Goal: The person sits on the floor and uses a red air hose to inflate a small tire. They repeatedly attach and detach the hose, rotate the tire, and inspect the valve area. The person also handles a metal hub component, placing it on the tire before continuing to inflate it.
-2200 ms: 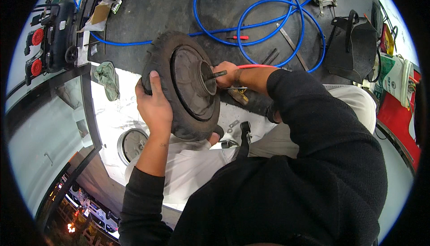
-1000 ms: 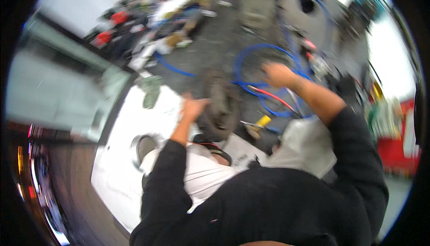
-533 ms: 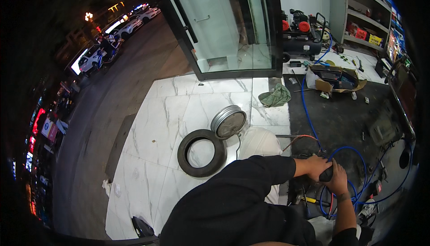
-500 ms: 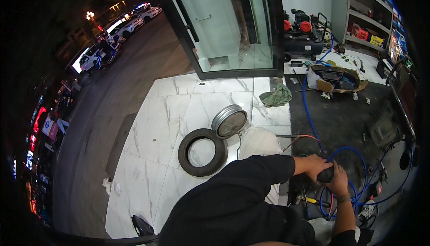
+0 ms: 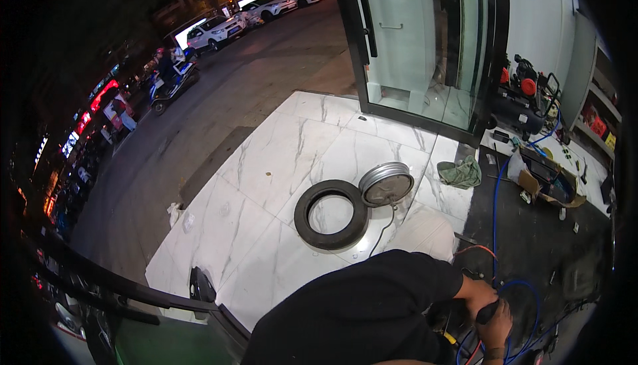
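My left hand [image 5: 476, 296] and my right hand [image 5: 496, 329] come together at the lower right, both closed around a small dark rounded object [image 5: 487, 312] whose kind I cannot make out. My fingers cover much of it. Loops of blue air hose [image 5: 535, 306] lie around and below the hands, with an orange hose [image 5: 480, 248] near my left forearm. A yellow-handled tool [image 5: 450, 337] lies under my left arm. On the white tiles to the left are a black tyre [image 5: 331, 215] and a silver wheel hub [image 5: 387, 184], from which a dark cable trails.
A green cloth [image 5: 460, 173] lies at the mat's edge. Beyond are an open cardboard box [image 5: 546, 178] of parts, an air compressor [image 5: 525, 99] and a shelf [image 5: 598, 92]. The glass door [image 5: 419, 46] stands ahead; two people ride a scooter [image 5: 174, 83] on the street.
My view has swung to the left, so the scene sits farther right. Both hands still hold the dark object. The scooter on the street now shows nearer and more clearly.
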Action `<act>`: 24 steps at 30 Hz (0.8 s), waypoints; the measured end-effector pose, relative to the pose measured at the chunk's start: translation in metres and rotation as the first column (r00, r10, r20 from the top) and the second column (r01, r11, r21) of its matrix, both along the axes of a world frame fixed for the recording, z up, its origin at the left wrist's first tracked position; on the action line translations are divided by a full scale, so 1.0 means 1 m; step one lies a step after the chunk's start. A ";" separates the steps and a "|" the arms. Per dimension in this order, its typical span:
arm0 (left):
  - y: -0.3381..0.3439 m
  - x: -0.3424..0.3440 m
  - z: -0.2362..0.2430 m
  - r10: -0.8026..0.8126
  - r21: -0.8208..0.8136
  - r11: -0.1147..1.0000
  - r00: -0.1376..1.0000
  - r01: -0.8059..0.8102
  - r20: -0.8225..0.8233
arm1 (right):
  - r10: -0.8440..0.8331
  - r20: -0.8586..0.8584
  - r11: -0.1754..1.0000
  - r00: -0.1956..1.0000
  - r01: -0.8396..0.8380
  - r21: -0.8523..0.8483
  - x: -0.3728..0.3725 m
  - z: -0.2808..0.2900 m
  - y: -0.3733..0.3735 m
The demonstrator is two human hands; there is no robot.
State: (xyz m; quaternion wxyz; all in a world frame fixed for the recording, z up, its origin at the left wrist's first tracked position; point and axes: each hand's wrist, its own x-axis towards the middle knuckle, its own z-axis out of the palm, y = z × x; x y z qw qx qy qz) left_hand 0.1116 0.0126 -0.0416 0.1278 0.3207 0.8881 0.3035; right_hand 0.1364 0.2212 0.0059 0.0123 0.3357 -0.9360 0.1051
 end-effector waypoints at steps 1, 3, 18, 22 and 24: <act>0.003 -0.003 0.001 0.010 0.000 1.000 1.000 -0.010 -0.006 | 0.006 0.063 1.000 0.998 -0.008 0.026 -0.004 0.006 0.002; 0.006 -0.007 0.003 0.004 0.011 1.000 0.999 -0.004 0.035 | 0.017 0.078 1.000 0.997 -0.019 0.022 -0.011 0.016 0.008; -0.010 -0.064 -0.020 0.291 0.149 0.915 0.868 -0.376 0.402 | 0.014 0.126 0.997 0.992 -0.004 -0.082 -0.066 0.029 0.020; -0.007 -0.102 0.008 0.382 0.048 0.893 0.808 -0.448 0.449 | 0.019 0.215 1.000 0.976 -0.018 -0.008 -0.097 0.056 0.016; 0.000 -0.102 0.046 0.405 -0.114 0.914 0.863 -0.389 0.303 | 0.028 0.228 0.997 0.973 -0.044 0.068 -0.103 0.069 0.023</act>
